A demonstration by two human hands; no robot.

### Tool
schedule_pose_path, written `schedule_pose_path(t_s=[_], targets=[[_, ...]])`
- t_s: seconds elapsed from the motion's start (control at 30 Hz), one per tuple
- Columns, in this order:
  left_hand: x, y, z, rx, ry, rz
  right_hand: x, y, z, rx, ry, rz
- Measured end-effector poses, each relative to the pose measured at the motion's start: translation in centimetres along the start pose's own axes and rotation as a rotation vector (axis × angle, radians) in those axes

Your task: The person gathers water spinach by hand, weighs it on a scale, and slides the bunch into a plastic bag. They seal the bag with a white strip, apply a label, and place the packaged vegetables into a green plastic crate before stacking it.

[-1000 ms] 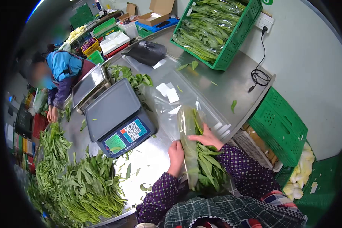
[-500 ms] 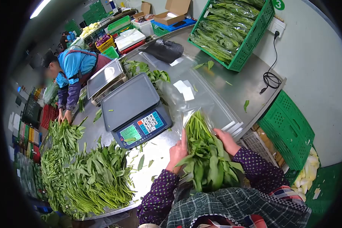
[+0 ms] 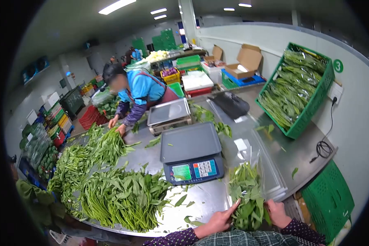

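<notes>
Close to the person's front, a bunch of greens sits between the two hands at the near edge of the desk, partly inside a clear bag. On its left side, the left hand touches it, index finger stretched along the leaves and the other fingers folded; on the other side, the right hand has its fingers curled at the outer edge. How firmly either one grips cannot be told. Broad green leaves overlap toward the person, with paler stems at the far end, where shiny film catches the light.

Just beyond the bunch lie flat plastic sheets and white slips. To the left stands a scale, its display lit, with a second scale behind it. Farther left, a large pile of loose greens spreads over the desk; across it, a co-worker in blue leans in, both hands on greens. Beyond the sheets, a green crate holds bagged greens.
</notes>
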State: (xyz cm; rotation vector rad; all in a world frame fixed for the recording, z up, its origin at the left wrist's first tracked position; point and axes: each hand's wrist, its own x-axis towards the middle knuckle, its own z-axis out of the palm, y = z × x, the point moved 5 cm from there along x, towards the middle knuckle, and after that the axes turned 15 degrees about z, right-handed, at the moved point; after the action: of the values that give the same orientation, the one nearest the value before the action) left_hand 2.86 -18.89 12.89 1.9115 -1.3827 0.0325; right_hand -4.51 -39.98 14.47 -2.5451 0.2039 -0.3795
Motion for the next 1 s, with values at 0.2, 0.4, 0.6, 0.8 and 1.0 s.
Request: schedule_pose_path(t_s=[0.2,0.4,0.6,0.8,1.0], targets=[[10.4,0.2,-12.6,-0.588,0.478,-0.1,13.0,-7.1,-11.3,0.352,0.376,-0.028],[13.8,2.7,-18.3,-0.852,0.655,0.018,18.2,-10.7,-17.6,0.241,0.317,-0.023],[15.7,0.9,-17.9,-0.885,0.744,0.038,20.1,-9.6,-18.6,0.05,0.176,-0.077],[14.4,-4.7,-12.1,-0.948,0.866,-0.157,20.3,-6.7,-12.7,-0.578,0.412,-0.357],[12.2,-3.7,-7.8,-0.197,0.712,0.096,17.7,-12.8,-9.8,-0.415,0.068,-0.34]])
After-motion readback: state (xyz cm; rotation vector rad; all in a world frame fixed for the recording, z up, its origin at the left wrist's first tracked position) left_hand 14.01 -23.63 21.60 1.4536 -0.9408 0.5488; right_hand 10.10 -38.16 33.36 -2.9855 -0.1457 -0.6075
